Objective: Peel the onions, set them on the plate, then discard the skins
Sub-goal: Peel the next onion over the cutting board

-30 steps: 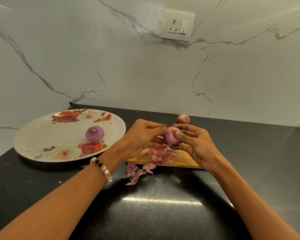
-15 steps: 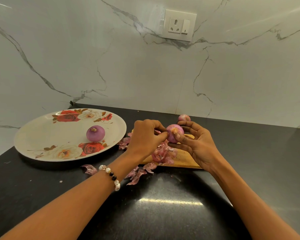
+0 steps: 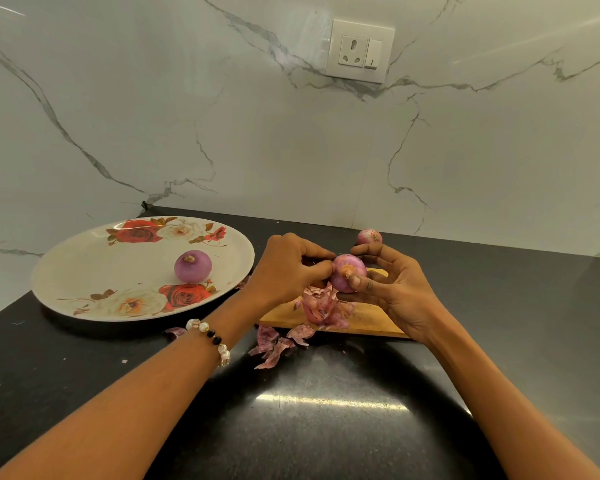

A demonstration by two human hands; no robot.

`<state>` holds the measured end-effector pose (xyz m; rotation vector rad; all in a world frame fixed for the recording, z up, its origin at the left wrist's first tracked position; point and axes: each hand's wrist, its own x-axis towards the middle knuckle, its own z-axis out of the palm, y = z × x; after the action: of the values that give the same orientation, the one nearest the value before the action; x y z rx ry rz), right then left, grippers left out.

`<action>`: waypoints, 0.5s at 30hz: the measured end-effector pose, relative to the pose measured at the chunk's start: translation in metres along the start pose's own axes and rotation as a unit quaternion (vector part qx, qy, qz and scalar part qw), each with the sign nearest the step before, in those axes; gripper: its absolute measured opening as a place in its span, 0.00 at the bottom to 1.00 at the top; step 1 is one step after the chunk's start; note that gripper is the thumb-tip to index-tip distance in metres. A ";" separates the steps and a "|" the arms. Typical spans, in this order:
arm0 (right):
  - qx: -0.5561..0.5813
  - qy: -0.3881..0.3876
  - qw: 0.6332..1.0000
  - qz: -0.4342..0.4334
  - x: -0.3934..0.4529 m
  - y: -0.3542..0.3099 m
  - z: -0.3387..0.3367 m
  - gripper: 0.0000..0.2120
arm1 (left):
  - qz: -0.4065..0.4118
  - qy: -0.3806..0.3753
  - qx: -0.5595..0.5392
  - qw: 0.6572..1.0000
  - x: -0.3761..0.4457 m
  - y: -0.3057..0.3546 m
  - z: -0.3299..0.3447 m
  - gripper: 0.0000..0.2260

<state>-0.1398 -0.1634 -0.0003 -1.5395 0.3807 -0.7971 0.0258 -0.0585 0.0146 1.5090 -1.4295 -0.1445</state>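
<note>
Purple-pink onion (image 3: 347, 278), held above a wooden board (image 3: 371, 318) so skins (image 3: 321, 308) drop there. The right hand (image 3: 392, 292) has it in a curled grip; the left hand (image 3: 288, 270) pinches at its side, likely to peel. One peeled onion (image 3: 192, 266) sits on the flowered plate (image 3: 84, 271); another onion (image 3: 369, 236) waits on the black bench (image 3: 326, 427).

Home kitchen. Polished black stone desk (image 3: 326, 427) fills lower frame; white marble-veined backsplash (image 3: 257, 133) above; wall socket with switch (image 3: 360, 50) upper right of centre. Floral plate (image 3: 84, 271) at left, wooden cutting board (image 3: 371, 322) at centre, onion skins (image 3: 274, 344) scattered beside it.
</note>
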 end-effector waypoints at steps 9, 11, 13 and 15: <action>-0.016 -0.012 1.000 0.007 0.000 0.001 -0.001 0.24 | 0.046 0.008 0.052 0.998 0.001 -0.002 -0.001 0.08; -0.017 -0.008 1.000 0.004 0.000 0.002 -0.001 0.24 | 0.056 0.020 0.058 0.997 0.000 -0.002 0.001 0.07; -0.009 -0.002 1.000 0.001 0.001 0.003 0.000 0.24 | 0.066 0.036 0.072 0.995 0.000 -0.002 0.003 0.06; -0.004 0.003 1.000 -0.003 0.001 0.004 0.001 0.25 | 0.080 0.047 0.099 0.991 -0.001 -0.003 0.006 0.05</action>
<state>-0.1375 -0.1644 -0.0040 -1.5462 0.3841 -0.8074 0.0237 -0.0616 0.0095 1.5307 -1.5163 0.1690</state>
